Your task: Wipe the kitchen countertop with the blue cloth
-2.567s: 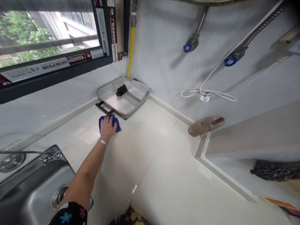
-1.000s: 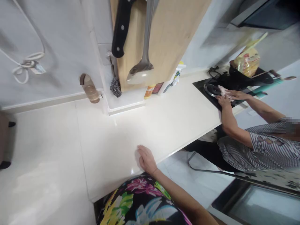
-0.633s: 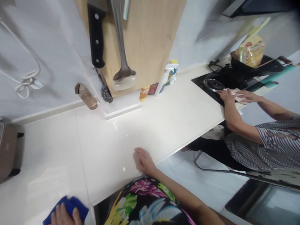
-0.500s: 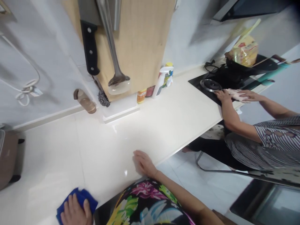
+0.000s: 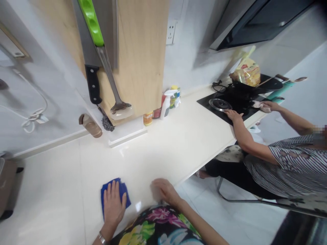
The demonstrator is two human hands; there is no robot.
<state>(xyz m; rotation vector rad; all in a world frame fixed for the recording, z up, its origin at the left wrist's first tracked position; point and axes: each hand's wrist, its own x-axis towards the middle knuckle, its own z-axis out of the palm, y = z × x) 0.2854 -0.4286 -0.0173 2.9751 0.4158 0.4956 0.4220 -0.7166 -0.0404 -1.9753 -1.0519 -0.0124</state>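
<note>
From here the blue cloth (image 5: 123, 188) on the counter (image 5: 61, 190) looks light and limp, best pressed flat at its middle, where the left hand (image 5: 114, 206) lies, fingers slightly spread, the right hand (image 5: 168, 192) near it, fingers together.

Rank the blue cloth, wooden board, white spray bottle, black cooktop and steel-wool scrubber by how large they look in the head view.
1. Wooden board
2. Black cooktop
3. Blue cloth
4. White spray bottle
5. Steel-wool scrubber
Camera nearness may enlarge the board.
</note>
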